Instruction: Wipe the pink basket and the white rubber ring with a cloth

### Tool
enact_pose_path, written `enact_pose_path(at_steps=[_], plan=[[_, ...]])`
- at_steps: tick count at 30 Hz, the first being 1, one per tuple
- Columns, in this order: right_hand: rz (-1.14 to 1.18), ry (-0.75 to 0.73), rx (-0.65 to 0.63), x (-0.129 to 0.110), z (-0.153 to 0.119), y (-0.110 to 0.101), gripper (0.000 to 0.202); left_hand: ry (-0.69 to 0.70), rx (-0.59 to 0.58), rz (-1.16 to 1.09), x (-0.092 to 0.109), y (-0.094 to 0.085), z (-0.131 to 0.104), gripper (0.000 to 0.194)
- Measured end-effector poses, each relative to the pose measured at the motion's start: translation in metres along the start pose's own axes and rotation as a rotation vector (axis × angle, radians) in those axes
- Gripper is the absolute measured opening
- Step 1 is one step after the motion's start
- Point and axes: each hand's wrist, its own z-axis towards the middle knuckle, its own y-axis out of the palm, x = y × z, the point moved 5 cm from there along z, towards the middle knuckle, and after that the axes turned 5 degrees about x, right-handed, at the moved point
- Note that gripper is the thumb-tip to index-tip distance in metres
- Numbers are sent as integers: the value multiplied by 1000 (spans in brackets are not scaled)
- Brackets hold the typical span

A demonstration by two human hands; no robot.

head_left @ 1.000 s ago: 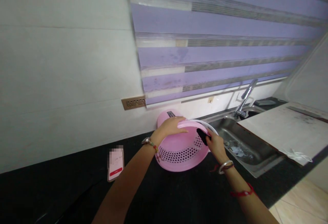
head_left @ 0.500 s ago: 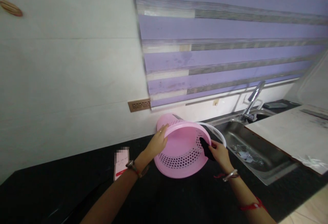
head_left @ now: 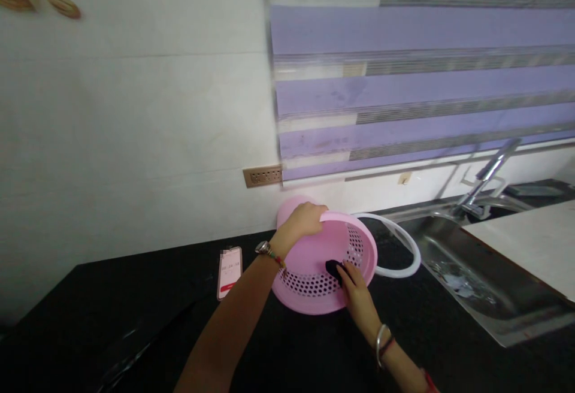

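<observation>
A pink basket (head_left: 309, 304) with perforated sides lies tipped on the black counter, its mouth facing me. My left hand (head_left: 305, 219) grips the basket's upper rim, its fingers wrapped over the edge. In my right hand (head_left: 354, 285) is a black cloth (head_left: 333, 269), pressed to the lower inner wall near the perforations. The basket's white handle (head_left: 415, 252) loops out to the right and rests on the counter.
Left of the basket a phone (head_left: 230, 273) lies on the counter (head_left: 148, 297). To the right are a steel sink (head_left: 489, 279), a faucet (head_left: 487, 177) and a pale board (head_left: 530, 231). A socket (head_left: 263, 176) is on the wall behind.
My left hand has slid right along the basket's rim. My right hand has moved the black cloth from the right side of the rim down and left into the basket. The view has shifted left.
</observation>
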Motion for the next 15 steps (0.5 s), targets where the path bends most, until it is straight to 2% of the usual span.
enact_pose_path(at_steps=[2, 4, 8, 11, 15], plan=[[-95, 13, -207, -8, 17, 19, 52, 20, 2, 20, -1, -1, 3, 27], [-192, 30, -371, -15, 35, 36, 45, 23, 17, 32, 0, -2, 6, 27], [-199, -34, -625, -34, 55, 70, 36, 46, 15, 37, 5, -1, 12, 24], [-118, -95, -678, -43, 59, 85, 36, 70, 0, 14, 7, -2, 13, 27], [-102, -82, -682, -32, 69, 89, 25, 41, -30, 3, 8, -3, 14, 39]])
